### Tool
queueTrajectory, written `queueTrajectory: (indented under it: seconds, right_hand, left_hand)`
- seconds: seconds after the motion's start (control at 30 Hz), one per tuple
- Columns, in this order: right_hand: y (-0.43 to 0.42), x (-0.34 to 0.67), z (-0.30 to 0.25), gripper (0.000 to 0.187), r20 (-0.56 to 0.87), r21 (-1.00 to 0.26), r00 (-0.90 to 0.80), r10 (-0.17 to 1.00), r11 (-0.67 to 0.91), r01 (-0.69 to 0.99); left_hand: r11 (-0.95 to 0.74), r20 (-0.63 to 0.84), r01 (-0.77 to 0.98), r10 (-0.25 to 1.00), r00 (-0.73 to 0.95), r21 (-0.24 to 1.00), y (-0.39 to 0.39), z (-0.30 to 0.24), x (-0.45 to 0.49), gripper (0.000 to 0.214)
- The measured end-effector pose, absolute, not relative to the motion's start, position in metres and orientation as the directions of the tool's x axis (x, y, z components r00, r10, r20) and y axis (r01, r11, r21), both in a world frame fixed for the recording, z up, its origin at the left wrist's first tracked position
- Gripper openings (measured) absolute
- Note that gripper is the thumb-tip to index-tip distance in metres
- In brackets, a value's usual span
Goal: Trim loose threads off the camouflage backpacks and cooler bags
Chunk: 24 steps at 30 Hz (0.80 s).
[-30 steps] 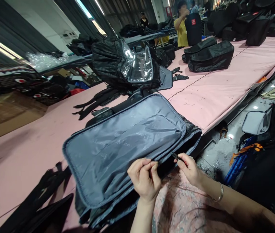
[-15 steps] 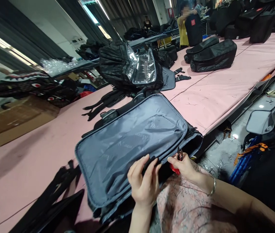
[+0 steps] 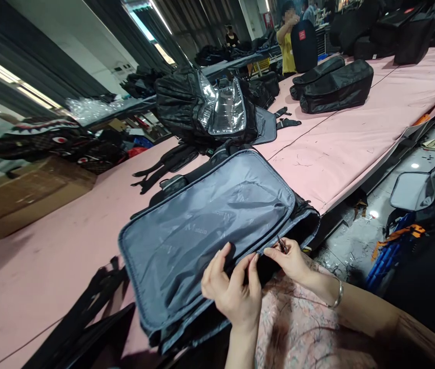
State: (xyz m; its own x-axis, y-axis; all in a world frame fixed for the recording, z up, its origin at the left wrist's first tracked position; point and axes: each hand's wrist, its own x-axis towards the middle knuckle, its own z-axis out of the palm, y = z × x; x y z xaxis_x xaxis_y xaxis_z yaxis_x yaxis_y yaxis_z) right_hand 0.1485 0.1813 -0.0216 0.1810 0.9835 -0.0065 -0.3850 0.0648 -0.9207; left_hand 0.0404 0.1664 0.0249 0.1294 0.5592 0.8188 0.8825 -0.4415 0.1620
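An opened backpack (image 3: 205,225) lies with its grey lining up on the pink table (image 3: 340,148), at the near edge. My left hand (image 3: 234,289) pinches the lining's near seam between thumb and fingers. My right hand (image 3: 288,259), a bracelet on its wrist, is closed on a small dark tool with red handles, probably thread snips (image 3: 282,246), whose tip touches the same seam just right of my left hand.
Black straps (image 3: 86,307) lie at the left front. Behind the backpack stand a black bag with silver lining (image 3: 209,105) and two long black bags (image 3: 332,84). A person in yellow (image 3: 288,43) stands far back. More bags (image 3: 428,215) sit on the floor at right.
The snips' tip has dropped from upright down onto the seam, hiding the red handles. My left hand has shifted slightly right along the edge, its fingers curling onto the lining.
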Motion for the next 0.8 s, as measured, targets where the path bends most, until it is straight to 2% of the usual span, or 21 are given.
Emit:
queueTrajectory:
  seconds: [0.1,0.23,0.37,0.5,0.7,0.8]
  right_hand:
    - [0.177,0.154,-0.022,0.035,0.03,-0.959,0.167,0.985,0.075,-0.273]
    - [0.162,0.17,-0.026,0.019,0.185,-0.982,0.119,0.975,0.186,0.004]
    - [0.149,0.186,-0.032,0.022,0.358,-0.906,0.143,0.923,0.307,0.291]
    - [0.146,0.191,-0.034,0.028,0.474,-0.762,0.079,0.877,0.363,0.536]
    - [0.152,0.186,-0.028,0.031,0.529,-0.609,-0.005,0.849,0.384,0.694]
    - [0.153,0.187,-0.032,0.029,0.531,-0.624,-0.003,0.848,0.393,0.675]
  left_hand:
    - [-0.421,0.819,0.885,0.567,0.089,0.196,0.169,0.023,0.044,0.007]
    - [-0.41,0.824,0.892,0.561,0.082,0.191,0.174,0.019,0.045,0.004]
    - [-0.417,0.833,0.891,0.546,0.088,0.179,0.177,0.016,0.046,0.003]
    - [-0.423,0.839,0.887,0.538,0.083,0.184,0.177,0.015,0.047,0.003]
    - [-0.453,0.849,0.876,0.517,0.109,0.164,0.179,0.014,0.045,0.002]
    - [-0.485,0.861,0.858,0.497,0.111,0.169,0.183,0.012,0.043,0.002]
